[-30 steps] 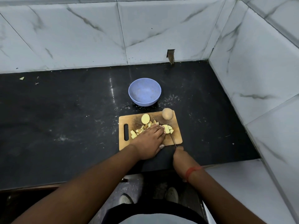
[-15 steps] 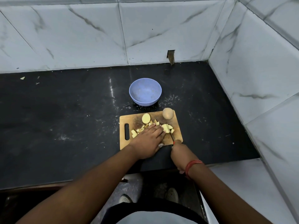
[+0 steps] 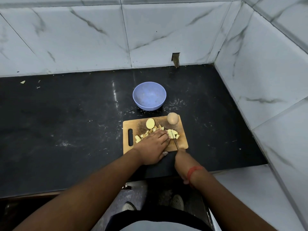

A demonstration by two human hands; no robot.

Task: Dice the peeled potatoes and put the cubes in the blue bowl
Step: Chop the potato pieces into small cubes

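- The black countertop (image 3: 66, 130) fills the middle of the view, dusted with pale specks and scuffs, and meets white marbled wall tiles (image 3: 83, 39) at the back and on the right.
- A wooden cutting board (image 3: 182, 139) lies flat on the counter near its front edge, its slotted handle to the left.
- The blue bowl (image 3: 149, 96) stands upright on the counter just behind the board, apart from it, with no potato cubes visible inside.
- The left hand (image 3: 154, 145) lies palm down on the board, fingers straight and together, fingertips pressing on the potato piece being cut (image 3: 172, 133).
- The right hand (image 3: 182, 161) is at the board's near right corner, fingers wrapped round the handle of a knife (image 3: 176, 144); the handle itself is hidden inside the grip.
- The thin blade runs from the hand up toward the pressed potato piece, just right of the left fingertips; whether the edge is in the potato is too small to tell.
- A red band (image 3: 191, 171) circles the right wrist.
- A whole peeled potato (image 3: 172, 118) sits on the board's far right corner.
- A half potato (image 3: 150, 123) rests cut face up near the board's far edge, left of the whole one.
- A loose heap of potato cubes (image 3: 141, 136) lies on the board between the handle slot and the left hand, partly covered by the fingers.
- A small pale scrap (image 3: 22, 82) lies on the counter far to the left, by the wall.
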